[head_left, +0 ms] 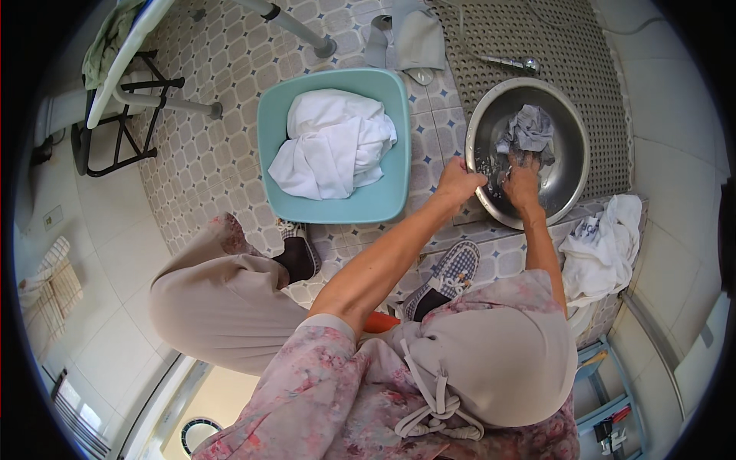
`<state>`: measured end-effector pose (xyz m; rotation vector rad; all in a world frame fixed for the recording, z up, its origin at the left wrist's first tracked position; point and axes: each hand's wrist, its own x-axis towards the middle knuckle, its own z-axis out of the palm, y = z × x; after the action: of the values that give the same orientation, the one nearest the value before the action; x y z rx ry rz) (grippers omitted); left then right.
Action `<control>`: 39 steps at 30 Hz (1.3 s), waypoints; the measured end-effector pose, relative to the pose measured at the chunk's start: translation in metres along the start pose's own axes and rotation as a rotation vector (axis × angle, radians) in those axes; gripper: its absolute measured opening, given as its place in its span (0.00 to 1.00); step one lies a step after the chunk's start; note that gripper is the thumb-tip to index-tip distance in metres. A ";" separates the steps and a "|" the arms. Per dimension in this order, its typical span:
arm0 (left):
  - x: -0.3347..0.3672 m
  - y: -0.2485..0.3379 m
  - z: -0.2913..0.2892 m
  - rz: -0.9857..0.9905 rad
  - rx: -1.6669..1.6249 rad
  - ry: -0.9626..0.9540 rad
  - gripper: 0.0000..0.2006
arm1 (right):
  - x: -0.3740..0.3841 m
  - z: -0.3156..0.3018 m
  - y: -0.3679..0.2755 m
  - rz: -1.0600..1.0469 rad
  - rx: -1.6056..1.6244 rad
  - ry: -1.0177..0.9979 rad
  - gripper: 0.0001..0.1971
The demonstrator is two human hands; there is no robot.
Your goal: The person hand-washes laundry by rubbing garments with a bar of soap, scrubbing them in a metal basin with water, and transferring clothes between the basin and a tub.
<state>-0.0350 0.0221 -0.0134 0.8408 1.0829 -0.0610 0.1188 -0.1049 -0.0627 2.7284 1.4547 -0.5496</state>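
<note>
My left hand (460, 182) is closed on the left rim of a round metal basin (582, 146), its thumb over the edge. Inside the basin, my right hand (523, 184) reaches down to a crumpled, wet grey cloth (530, 128) and grips its near side; the fingertips are partly hidden by the cloth. Water with some bubbles shows around that hand. To the left of the basin, on the tiled floor, stands a light-blue plastic tub (266, 123) with a heap of white cloth (337, 146) in it.
A shower head (512, 64) lies behind the basin on a perforated mat (552, 38). Grey-white footwear (418, 42) is behind the tub. More white cloth (606, 249) lies near the right wall. White chair legs (295, 31) and a black folding frame (130, 130) stand at the far left.
</note>
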 end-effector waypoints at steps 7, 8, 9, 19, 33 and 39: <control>0.004 -0.004 -0.007 0.019 -0.029 0.059 0.20 | 0.003 -0.012 -0.009 0.022 0.037 -0.165 0.32; 0.005 -0.004 -0.010 0.021 -0.027 0.066 0.20 | 0.006 -0.008 -0.010 0.017 0.042 -0.163 0.32; 0.004 -0.001 -0.007 -0.008 -0.022 0.040 0.20 | 0.005 -0.005 -0.003 -0.001 0.031 -0.135 0.31; -0.024 0.012 0.031 0.652 0.601 0.556 0.29 | 0.001 -0.002 0.049 0.152 1.089 0.203 0.17; 0.038 0.040 0.083 -0.193 -0.235 -0.171 0.39 | -0.055 -0.111 -0.019 0.266 1.558 0.244 0.09; 0.058 0.036 0.065 -0.223 -0.296 -0.251 0.33 | -0.042 -0.149 -0.065 0.136 0.955 0.261 0.16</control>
<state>0.0585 0.0265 -0.0262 0.4309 0.9167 -0.1842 0.0899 -0.0772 0.1010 3.6941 1.2227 -1.1648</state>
